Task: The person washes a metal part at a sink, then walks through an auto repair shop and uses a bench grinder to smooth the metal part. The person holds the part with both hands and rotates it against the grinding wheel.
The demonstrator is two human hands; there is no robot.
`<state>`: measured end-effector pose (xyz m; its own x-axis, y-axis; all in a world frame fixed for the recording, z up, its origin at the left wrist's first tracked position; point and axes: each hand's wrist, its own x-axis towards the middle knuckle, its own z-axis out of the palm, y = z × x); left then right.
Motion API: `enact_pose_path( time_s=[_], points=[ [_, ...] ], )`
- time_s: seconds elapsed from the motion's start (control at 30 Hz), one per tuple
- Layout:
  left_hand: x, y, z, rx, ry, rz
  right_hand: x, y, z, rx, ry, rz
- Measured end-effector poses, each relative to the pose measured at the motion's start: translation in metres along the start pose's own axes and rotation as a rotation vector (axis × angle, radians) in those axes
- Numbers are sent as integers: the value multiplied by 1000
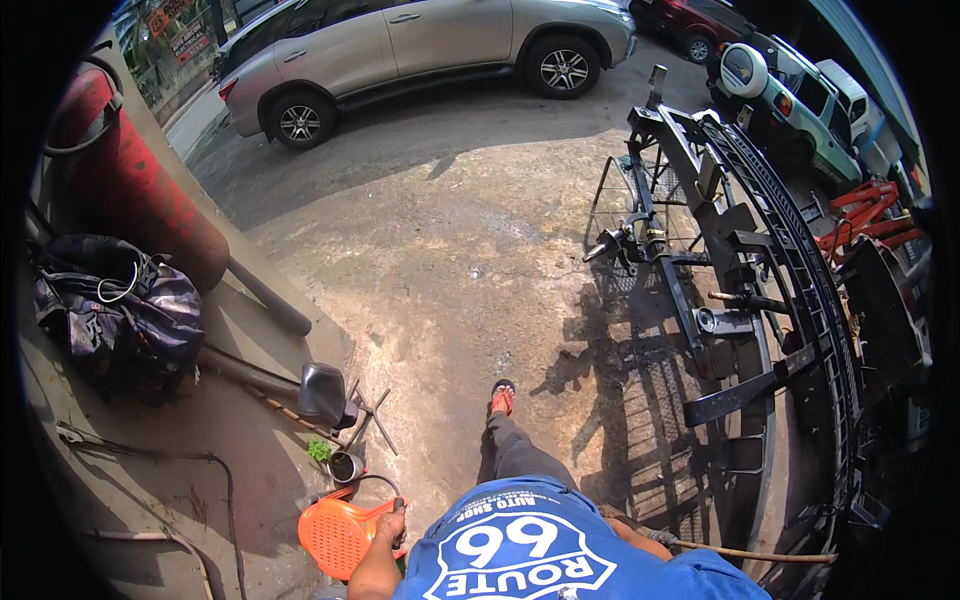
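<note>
My left hand, low in the head view, is closed round a dark handle. A thin, curved dark piece runs from this handle toward a small pot; its kind cannot be made out. Right beside that hand is an orange plastic piece with a grid of holes, like a stool seat. My right hand, partly covered by my blue shirt, appears closed on a thin wooden stick that points out to the right. Its fingers are mostly hidden.
Black metal frames stand along the right. A red cylinder, a camouflage bag and pipes line the left wall. Metal rods lie by the pot. A beige SUV is parked across the far side.
</note>
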<state>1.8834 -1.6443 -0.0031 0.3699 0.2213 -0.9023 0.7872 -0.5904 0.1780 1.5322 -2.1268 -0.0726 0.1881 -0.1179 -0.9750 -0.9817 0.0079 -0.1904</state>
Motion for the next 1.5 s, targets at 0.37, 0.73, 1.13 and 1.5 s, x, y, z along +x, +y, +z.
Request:
enact_pose_path(
  time_s=[0.37,0.73,1.13,1.5],
  points=[
    [113,310,-8,236,38,-97,55,-575,-288,-421,239,-6],
    [224,953,-56,98,-56,253,167,-845,-427,-9,397,82],
    [145,1601,139,-451,-661,732,290,-1006,-648,148,-2,108],
    [71,2070,480,-267,-1025,821,358,-1297,-1177,738,451,-74]
  ],
)
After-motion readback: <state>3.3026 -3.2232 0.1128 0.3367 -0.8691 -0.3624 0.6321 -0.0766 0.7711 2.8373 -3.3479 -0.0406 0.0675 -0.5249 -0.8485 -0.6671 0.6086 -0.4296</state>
